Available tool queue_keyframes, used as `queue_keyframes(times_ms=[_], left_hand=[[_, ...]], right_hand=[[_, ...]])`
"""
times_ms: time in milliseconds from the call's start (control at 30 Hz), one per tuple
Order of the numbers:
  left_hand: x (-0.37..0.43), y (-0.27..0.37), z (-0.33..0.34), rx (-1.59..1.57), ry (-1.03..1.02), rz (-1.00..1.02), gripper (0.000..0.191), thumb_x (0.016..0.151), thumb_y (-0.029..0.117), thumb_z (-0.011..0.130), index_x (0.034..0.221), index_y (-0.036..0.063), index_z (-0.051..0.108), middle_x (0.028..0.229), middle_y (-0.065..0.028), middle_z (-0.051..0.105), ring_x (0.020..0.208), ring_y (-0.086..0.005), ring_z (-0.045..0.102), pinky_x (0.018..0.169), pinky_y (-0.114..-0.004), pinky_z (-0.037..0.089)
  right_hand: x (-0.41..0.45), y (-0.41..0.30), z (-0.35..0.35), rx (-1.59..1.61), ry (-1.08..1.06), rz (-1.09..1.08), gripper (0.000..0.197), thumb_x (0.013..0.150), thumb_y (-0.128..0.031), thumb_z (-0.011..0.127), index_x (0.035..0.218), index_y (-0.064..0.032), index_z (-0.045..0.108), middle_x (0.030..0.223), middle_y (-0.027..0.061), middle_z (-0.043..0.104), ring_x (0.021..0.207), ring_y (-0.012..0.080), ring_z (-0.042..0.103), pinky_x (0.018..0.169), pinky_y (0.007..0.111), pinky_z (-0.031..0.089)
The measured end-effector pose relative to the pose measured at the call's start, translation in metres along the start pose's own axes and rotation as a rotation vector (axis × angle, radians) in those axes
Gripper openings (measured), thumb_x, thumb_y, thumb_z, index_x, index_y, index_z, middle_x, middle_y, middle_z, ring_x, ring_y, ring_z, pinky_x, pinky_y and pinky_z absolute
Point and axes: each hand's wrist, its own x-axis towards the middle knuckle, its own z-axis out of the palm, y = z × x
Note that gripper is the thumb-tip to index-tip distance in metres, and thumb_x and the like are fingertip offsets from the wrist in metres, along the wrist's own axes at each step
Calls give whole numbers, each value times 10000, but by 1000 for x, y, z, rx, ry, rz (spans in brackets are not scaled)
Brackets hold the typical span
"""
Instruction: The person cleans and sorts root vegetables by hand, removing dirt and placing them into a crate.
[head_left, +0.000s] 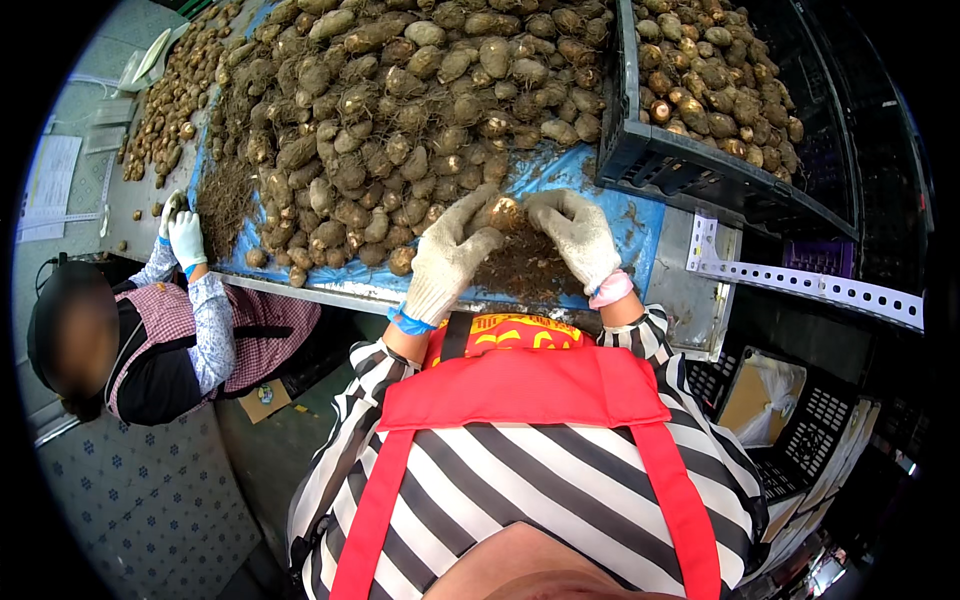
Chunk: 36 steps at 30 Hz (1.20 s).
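Note:
In the head view my left hand (454, 251), in a pale knitted work glove, is closed around a brown root tuber (504, 214) that looks like taro. My right hand (574, 231), gloved alike, is just right of the tuber with its thumb and fingers curled; whether the fingertips touch the tuber or hold anything is hard to see. Below both hands, loose soil and root hairs (529, 262) lie on a blue plastic sheet (645, 232). A large heap of hairy tubers (397, 105) spreads beyond my hands.
A dark plastic crate (679, 159) full of tubers stands at the back right. Perforated white strips (825, 286) jut from the table's right end. At the left, a co-worker (195, 322) in gloves works beside smaller tubers (176, 97). The metal table edge (330, 296) runs before me.

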Motion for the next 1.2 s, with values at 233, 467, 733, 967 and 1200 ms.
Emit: queue_keyframes(times_ms=[233, 467, 733, 967, 1200], left_hand=[[-3, -16, 14, -2, 76, 224, 545, 850, -39, 656, 1387, -3, 574, 1350, -160, 621, 1206, -218, 625, 1018, -307, 497], [-2, -21, 10, 17, 111, 224, 567, 849, -37, 688, 1398, -31, 544, 1316, -152, 635, 1145, -188, 638, 973, -303, 519], [3, -11, 5, -296, 44, -73, 573, 889, 118, 686, 1414, -46, 525, 1296, -149, 652, 1157, -184, 631, 996, -302, 501], [3, -21, 7, -357, 109, -9, 570, 885, 122, 703, 1405, -38, 535, 1349, -151, 609, 1171, -192, 620, 1000, -312, 500], [4, -14, 11, -148, 141, -6, 560, 888, 111, 706, 1397, -45, 533, 1305, -154, 630, 1137, -181, 628, 963, -303, 515]], right_hand=[[8, -15, 8, -359, -290, 177, 349, 979, -309, 645, 1065, 25, 695, 897, 73, 716, 842, 159, 647, 766, 309, 527], [-3, -10, 16, 242, -227, 150, 362, 987, -309, 596, 1004, 45, 668, 956, 211, 664, 850, 244, 683, 721, 438, 503], [6, -11, 4, -340, -179, -88, 272, 935, -204, 607, 1069, 17, 692, 980, 236, 684, 932, 382, 665, 834, 424, 515], [1, -27, 13, 181, -76, 23, 361, 927, -149, 705, 1252, 0, 657, 1052, 89, 737, 923, 129, 660, 828, 278, 528], [1, -28, 34, -242, 292, -457, 106, 893, -85, 685, 978, -21, 688, 897, 166, 685, 840, 365, 683, 760, 398, 548]])
